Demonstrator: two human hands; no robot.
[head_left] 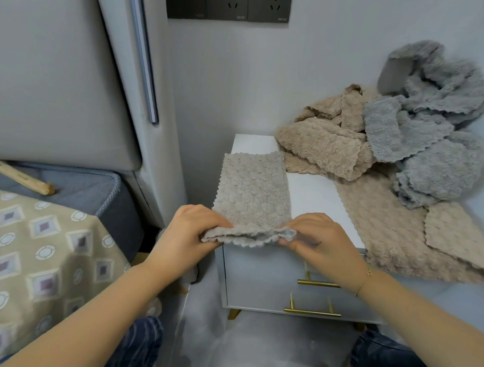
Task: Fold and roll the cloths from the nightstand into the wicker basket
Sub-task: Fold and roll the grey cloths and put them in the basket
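Pale grey wall and a dark socket panel (228,3) back the white nightstand (315,192), which stands straight in front of my knees, with the bed (39,230) off to my left.

On its left side lies the grey-beige cloth (253,189) I am working on, folded into a strip. Its long axis runs directly away from me, from the front edge of the nightstand toward the wall. The near end is lifted off the top and starts to curl; the far end lies flat.

My left hand (190,233) pinches the near left corner of that end, thumb on top, fingers curled under. My right hand (313,239) pinches the near right corner the same way. Both hands sit level at the front edge, 1 on each side of the strip, equally near to it, so neither has to reach.

I judge that the roll has to go forward, away from my body along the strip's length, with both hands turning the near end over evenly so it does not skew.

Further right, a heap of beige cloths (320,148) and grey cloths (437,130) waits, with 1 beige cloth (394,231) spread flat and hanging past the front.

No wicker basket is in view.
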